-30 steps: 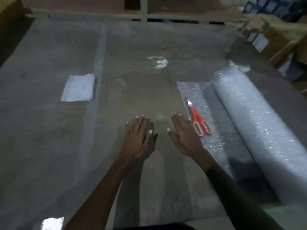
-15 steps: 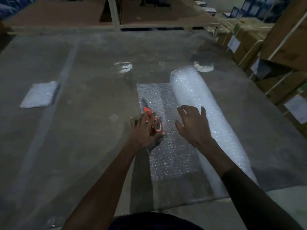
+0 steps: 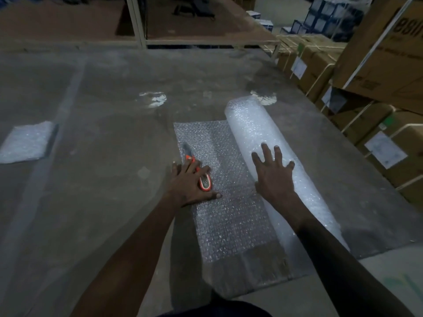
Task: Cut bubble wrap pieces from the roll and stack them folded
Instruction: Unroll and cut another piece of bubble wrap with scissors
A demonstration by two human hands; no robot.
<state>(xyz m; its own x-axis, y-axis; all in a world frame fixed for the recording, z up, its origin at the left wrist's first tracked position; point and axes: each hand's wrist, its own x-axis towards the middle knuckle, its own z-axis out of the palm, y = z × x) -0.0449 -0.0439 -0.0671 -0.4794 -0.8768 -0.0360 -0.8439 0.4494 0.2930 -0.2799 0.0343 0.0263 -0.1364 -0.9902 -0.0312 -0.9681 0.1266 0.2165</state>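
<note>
While left hand (image 3: 190,184) stays flat on scissors (image 3: 198,171) | right hand (image 3: 273,175) now spread on roll (image 3: 270,145)

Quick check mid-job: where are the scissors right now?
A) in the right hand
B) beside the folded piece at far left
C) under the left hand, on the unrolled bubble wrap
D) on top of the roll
C: the left hand lies over the orange scissors on the unrolled sheet, while the right hand rests spread on the roll.

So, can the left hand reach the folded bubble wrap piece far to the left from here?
Probably yes: the left hand rests on the orange-handled scissors, and only bare grey floor separates it from the folded bubble wrap piece.
</note>
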